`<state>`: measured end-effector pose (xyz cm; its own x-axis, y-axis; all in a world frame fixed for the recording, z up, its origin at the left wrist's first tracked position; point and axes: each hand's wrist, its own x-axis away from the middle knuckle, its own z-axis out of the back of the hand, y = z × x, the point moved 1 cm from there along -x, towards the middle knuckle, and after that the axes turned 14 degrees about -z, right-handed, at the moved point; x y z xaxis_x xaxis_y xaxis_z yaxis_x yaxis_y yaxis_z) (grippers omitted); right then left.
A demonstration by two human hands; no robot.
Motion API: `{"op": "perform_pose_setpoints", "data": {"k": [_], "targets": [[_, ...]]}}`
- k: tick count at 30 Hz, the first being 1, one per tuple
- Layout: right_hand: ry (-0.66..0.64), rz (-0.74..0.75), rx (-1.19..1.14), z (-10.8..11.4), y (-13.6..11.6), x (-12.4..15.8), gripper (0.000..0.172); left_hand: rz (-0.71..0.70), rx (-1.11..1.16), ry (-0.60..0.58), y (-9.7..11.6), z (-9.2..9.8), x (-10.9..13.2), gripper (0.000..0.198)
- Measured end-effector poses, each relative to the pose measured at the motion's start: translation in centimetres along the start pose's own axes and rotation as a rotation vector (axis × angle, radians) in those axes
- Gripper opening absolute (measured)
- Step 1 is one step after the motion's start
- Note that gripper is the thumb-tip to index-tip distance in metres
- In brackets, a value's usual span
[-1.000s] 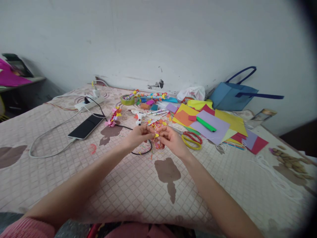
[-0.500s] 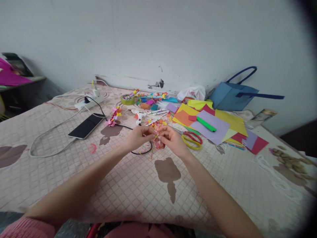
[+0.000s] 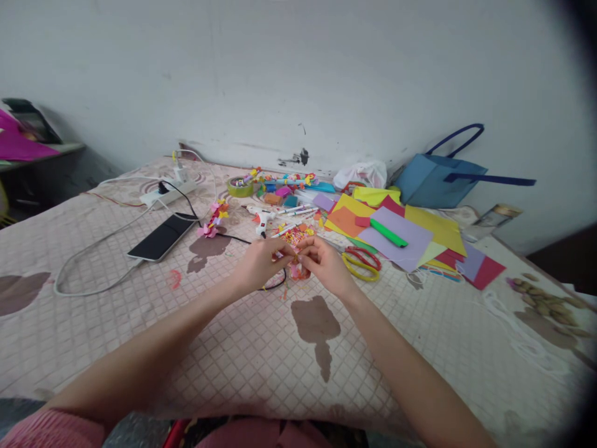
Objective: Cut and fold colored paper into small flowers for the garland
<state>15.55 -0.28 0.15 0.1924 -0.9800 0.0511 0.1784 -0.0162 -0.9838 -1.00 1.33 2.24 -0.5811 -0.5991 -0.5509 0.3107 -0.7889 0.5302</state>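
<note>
Bedcover (image 3: 261, 348): pale pink with a fine diamond grid and brown leaf-shaped patches. Wall (image 3: 298, 74): off-white, with small dark marks. Phone (image 3: 161, 239): black screen. Power strip (image 3: 168, 194): white, with white and black cables. Glue gun (image 3: 261, 216): white. Tape roll (image 3: 239, 187): yellow-green. Paper sheets (image 3: 410, 233): yellow, orange, lilac, red and lime, fanned out. Marker (image 3: 388, 233): bright green. Scissors (image 3: 361, 260): red and yellow handles. Bag (image 3: 438, 180): light blue body, dark blue handles. Plastic bag (image 3: 361, 175): white. Paper flower string (image 3: 214, 219): pink, red and yellow. Scrap between the left hand (image 3: 259, 261) and right hand (image 3: 324, 264): yellow. Sleeve (image 3: 51, 430): pink, ribbed.
</note>
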Motion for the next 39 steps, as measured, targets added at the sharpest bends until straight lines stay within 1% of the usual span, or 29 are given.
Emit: {"op": "perform_pose_setpoints", "data": {"k": [4,12,18,28,32,39], "targets": [[-0.011,0.004,-0.008,-0.05,-0.01,0.00,0.015,-0.049,-0.065,-0.007,-0.04,-0.20,0.16,0.012],[-0.040,0.021,-0.058,-0.19,-0.18,0.06,0.015,0.024,-0.042,0.018,-0.04,-0.06,-0.05,0.012],[0.025,0.001,-0.030,-0.11,0.00,0.02,0.013,0.037,-0.048,0.031,0.11,-0.12,-0.12,0.011],[0.037,0.007,-0.045,-0.04,0.07,-0.13,0.013,0.060,0.009,0.039,-0.10,-0.15,-0.18,0.012],[0.038,0.011,-0.050,-0.03,-0.10,-0.05,0.013,0.029,0.002,0.043,-0.04,-0.06,-0.13,0.013],[0.034,0.005,-0.028,-0.07,-0.13,-0.03,0.011,-0.050,-0.134,-0.014,0.05,-0.19,0.09,0.014]]}}
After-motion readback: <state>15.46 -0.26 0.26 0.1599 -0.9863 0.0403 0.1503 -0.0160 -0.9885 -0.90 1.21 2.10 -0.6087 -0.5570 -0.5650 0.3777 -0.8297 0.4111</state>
